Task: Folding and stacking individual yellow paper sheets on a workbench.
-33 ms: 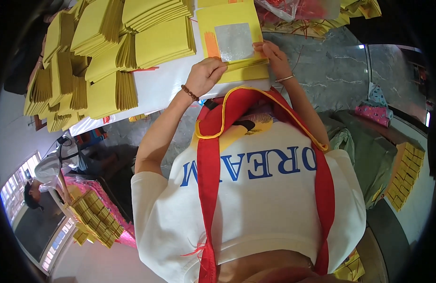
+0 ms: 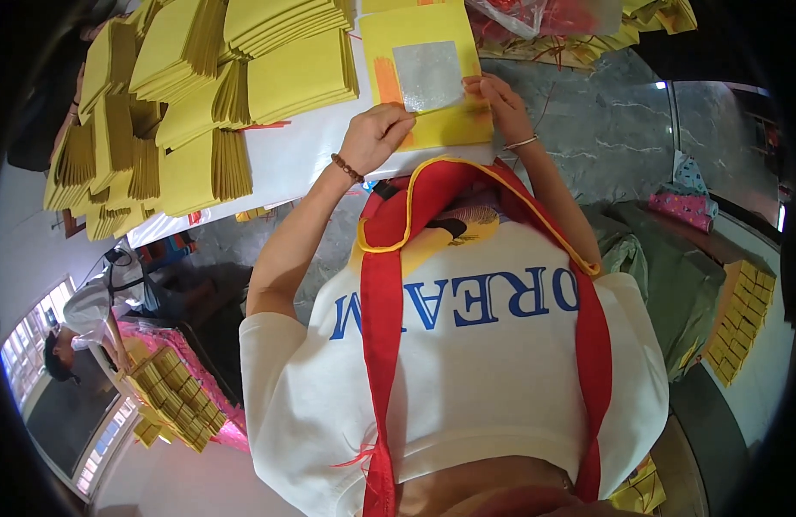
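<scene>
A yellow paper sheet [image 2: 432, 26] with a silver-grey square [image 2: 428, 76] and orange patches lies on more yellow paper [image 2: 454, 133] at the table's near edge. My left hand [image 2: 376, 133] is closed, thumb and forefinger pinching the sheet's near left corner. At the right edge, my right hand [image 2: 503, 102] has its fingers bent over the paper, closed on it beside the silver square. A blur shows at the near edge, by the right fingertips. The undersides of both grips are hidden.
Folded yellow paper stacks [image 2: 299, 77] crowd the white table [image 2: 290, 151] on the left. Clear plastic and red material [image 2: 544, 17] lie at the far right. Another person [image 2: 105, 293] handles bundled yellow stacks [image 2: 178, 396] at the left. A green-covered heap [image 2: 665, 284] stands at the right.
The near edge of the yellow sheet, slightly raised before, has dropped flatter against the paper below. Both hands stay almost in place.
</scene>
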The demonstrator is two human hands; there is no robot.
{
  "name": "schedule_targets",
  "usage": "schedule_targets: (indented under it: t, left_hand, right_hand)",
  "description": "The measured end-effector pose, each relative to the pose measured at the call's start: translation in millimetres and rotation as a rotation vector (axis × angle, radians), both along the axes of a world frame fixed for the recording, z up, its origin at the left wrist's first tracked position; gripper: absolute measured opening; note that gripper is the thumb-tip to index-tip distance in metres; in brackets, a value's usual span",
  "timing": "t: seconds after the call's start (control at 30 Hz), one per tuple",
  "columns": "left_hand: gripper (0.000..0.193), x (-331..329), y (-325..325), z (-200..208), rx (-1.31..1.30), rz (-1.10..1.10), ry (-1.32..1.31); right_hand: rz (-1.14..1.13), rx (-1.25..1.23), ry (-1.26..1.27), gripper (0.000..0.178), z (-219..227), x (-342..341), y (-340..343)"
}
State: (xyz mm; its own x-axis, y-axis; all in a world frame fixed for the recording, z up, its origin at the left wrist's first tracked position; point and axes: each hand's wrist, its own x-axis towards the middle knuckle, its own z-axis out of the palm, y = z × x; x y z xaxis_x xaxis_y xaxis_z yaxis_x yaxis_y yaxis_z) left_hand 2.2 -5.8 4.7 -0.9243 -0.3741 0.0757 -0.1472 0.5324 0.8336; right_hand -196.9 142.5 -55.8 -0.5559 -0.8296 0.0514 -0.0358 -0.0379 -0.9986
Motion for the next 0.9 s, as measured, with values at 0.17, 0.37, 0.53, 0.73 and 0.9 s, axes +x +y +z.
schedule_targets:
  t: [0.17, 0.37, 0.53, 0.73, 0.9]
  left_hand:
    - [0.016, -1.8, 2.9, -4.9, 0.094, 0.084, -0.087]
    - [0.016, -3.7, -1.7, -9.8, 0.175, 0.131, -0.105]
    - [0.018, -1.1, -9.1, -15.5, 0.505, 0.187, -0.152]
    - [0.017, -12.6, -23.6, 6.6, 0.563, 0.068, -0.280]
    - [0.019, -8.6, -32.6, -10.1, 0.629, -0.075, -0.165]
  right_hand:
    - [0.015, 0.007, -0.014, 0.029, -0.8, -1.4, -0.6]
    - [0.002, 0.026, -0.069, 0.029, -6.1, -4.6, 1.2]
    - [0.053, 0.021, -0.030, 0.028, -9.8, -5.3, 7.7]
    - [0.168, 0.094, 0.127, 0.042, -21.9, -22.0, 11.9]
    - [0.181, 0.077, 0.161, 0.043, -26.0, -22.4, 10.9]
